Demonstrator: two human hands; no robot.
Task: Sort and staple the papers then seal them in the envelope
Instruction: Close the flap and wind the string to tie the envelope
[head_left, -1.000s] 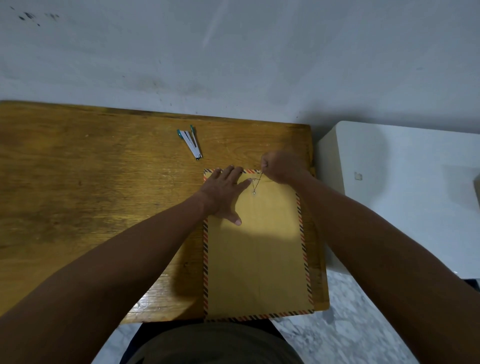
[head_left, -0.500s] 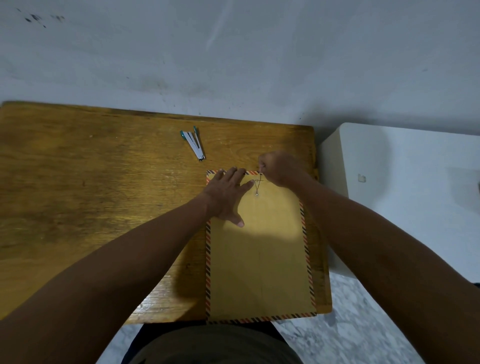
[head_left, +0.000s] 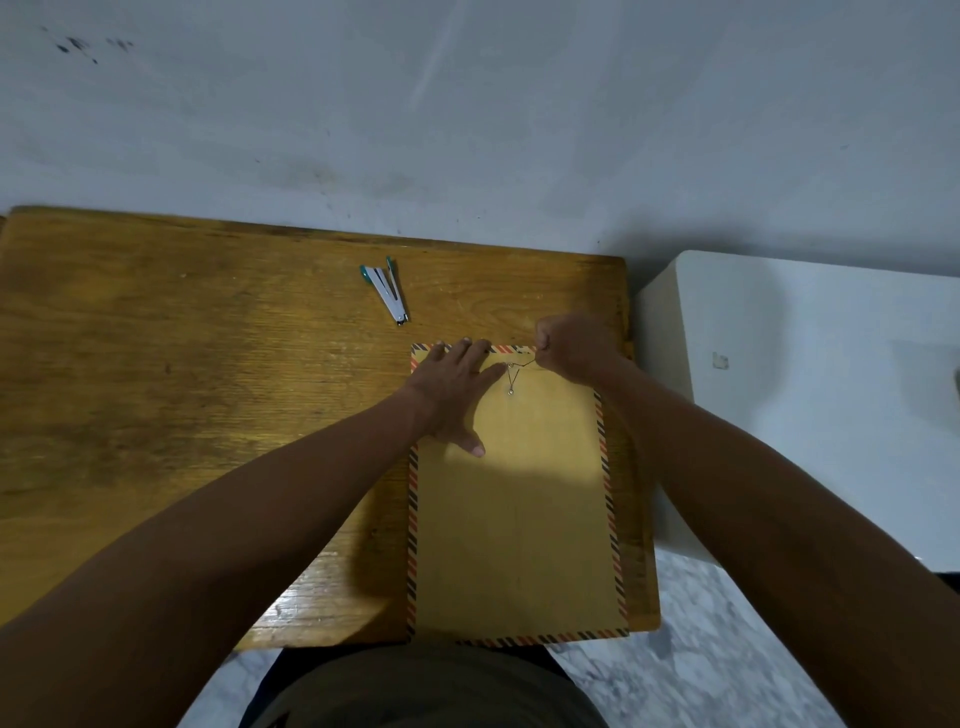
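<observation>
Head view: sealing is judged to be the step in hand, the last of the task. A grey wall (head_left: 467, 104) is seen behind a wooden table (head_left: 182, 415), with a white cabinet (head_left: 805, 389) just beside its right edge and marbled floor (head_left: 701, 649) below. The striped-border envelope (head_left: 519, 519) is laid at the table's right near part, flap end away. It is pressed flat near the flap by the left hand (head_left: 452, 389), fingers spread. The closure string (head_left: 522, 365) is pinched by the right hand (head_left: 571, 348), curled, and runs to 2 small buttons (head_left: 511, 392). Winding under steady tension is judged to come next. The stapler (head_left: 387, 291) is left apart; no papers are visible.
</observation>
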